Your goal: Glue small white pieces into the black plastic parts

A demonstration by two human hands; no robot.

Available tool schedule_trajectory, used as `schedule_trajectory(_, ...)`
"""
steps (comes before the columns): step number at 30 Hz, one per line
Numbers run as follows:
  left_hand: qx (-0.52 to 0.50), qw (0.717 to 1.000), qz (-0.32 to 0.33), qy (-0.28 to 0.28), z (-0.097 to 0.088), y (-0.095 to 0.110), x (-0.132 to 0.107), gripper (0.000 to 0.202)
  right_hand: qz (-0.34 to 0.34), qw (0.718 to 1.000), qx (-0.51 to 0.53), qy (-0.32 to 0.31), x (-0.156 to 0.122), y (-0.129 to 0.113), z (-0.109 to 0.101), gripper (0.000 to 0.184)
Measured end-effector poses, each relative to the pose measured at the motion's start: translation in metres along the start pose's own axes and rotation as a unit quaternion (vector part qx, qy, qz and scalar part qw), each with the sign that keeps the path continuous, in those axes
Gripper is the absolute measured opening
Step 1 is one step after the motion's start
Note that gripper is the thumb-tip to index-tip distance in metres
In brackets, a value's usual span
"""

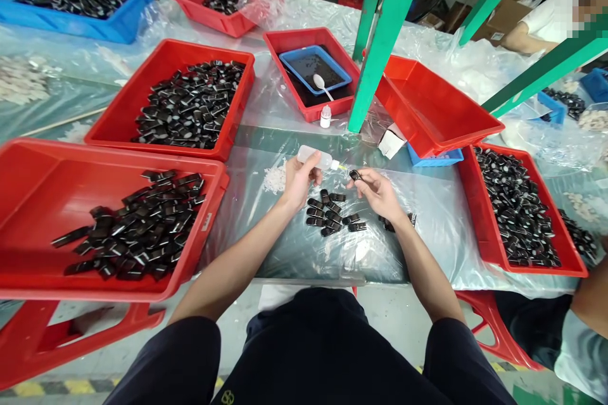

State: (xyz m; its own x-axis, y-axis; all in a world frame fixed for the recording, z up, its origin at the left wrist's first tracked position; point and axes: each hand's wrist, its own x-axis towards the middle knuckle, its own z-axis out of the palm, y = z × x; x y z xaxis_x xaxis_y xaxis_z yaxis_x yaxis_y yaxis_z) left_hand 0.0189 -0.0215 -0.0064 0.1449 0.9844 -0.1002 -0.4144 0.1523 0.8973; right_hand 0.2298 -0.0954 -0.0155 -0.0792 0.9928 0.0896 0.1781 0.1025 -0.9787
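Observation:
My left hand (299, 178) is closed around a small clear squeeze bottle (314, 156), lying sideways with its nozzle pointing right. My right hand (376, 190) pinches a small black part (354, 174) just off the nozzle tip. Below both hands several small black parts (331, 214) lie in a loose cluster on the plastic-covered table (304, 253). A few more black parts (396, 223) show under my right wrist.
Red trays of black parts stand at the left (33, 202), back left (156, 76) and right (565, 253). An empty tilted red tray (427, 107) and a green post (380, 38) stand behind. A small white bottle (325, 117) stands by a red tray holding a blue dish (289, 60). Other people work at the edges.

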Motion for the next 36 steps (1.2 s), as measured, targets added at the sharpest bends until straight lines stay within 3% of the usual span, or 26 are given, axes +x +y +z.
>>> schedule_trajectory(15,0.038,0.999,0.001,-0.025,-0.0039,0.0003,-0.0010,0.055,0.020,0.997,-0.077,0.010,-0.0024,-0.0067,-0.0053,0.063)
schedule_trajectory(36,0.055,0.998,0.008,-0.040,-0.0048,0.0027,-0.0020,0.059,-0.012,0.999,-0.049,0.004,-0.0037,0.0009,-0.0074,0.063)
